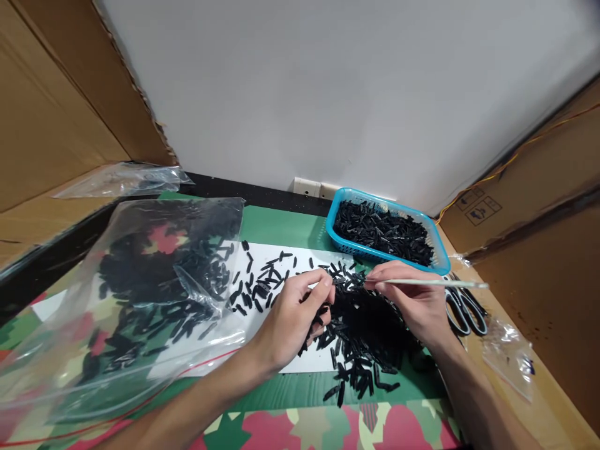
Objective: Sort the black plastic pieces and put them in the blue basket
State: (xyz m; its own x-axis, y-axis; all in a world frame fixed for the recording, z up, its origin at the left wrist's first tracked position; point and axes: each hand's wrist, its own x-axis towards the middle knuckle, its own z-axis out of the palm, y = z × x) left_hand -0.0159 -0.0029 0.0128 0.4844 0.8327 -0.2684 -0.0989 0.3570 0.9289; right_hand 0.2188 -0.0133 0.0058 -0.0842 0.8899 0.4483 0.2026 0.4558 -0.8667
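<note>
My left hand is closed, with small black strip-like pieces in its curled fingers and one pinched between thumb and forefinger. My right hand grips a thin tool with a pale handle; its narrow tip points left, close to the pinched piece. I cannot tell exactly what kind of tool it is. Beneath both hands lies a heap of black pieces, some shadowed by the right hand. More black pieces are scattered on a white sheet left of the heap.
A blue plastic basket full of black pieces stands against the wall. At left lies a large clear zip bag containing black pieces. Scissors and a small clear bag lie on the right. Cardboard walls enclose both sides.
</note>
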